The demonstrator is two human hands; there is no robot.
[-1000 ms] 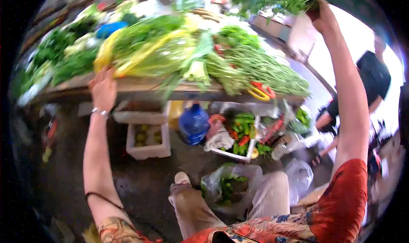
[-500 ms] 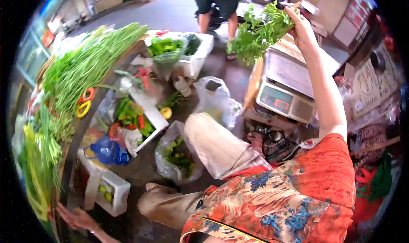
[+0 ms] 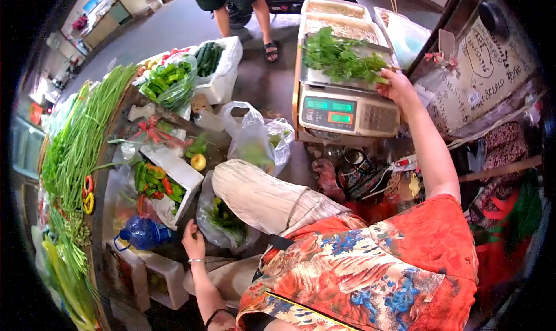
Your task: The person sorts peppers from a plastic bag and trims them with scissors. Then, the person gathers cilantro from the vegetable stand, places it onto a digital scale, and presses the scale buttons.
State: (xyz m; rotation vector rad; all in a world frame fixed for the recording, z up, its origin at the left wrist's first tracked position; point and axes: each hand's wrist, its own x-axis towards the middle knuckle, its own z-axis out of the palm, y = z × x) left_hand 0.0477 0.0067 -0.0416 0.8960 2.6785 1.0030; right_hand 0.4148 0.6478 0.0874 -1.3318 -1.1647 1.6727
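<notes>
A bunch of leafy green herbs [image 3: 341, 55] lies on the metal pan of a digital scale [image 3: 347, 113], whose display is lit. My right hand [image 3: 395, 87] is closed round the stem end of the bunch at the pan's right side. My left hand [image 3: 193, 241] hangs low by my knee, its fingers a little bent and apart, holding nothing. It is near a clear plastic bag with greens [image 3: 226, 218] and a white foam box of peppers [image 3: 185, 183].
On the left a table bears long green beans [image 3: 87, 128] and scissors [image 3: 88, 195]. Below it stand a blue bottle [image 3: 142, 232] and foam boxes. A foam box of cucumbers [image 3: 223, 79] is ahead, near another person's legs [image 3: 263, 21]. A written board [image 3: 480, 70] is at right.
The view has turned right, from the vegetable table to the scale. My right hand has brought the herbs down onto the pan. My left hand has left the table edge and come towards my knee.
</notes>
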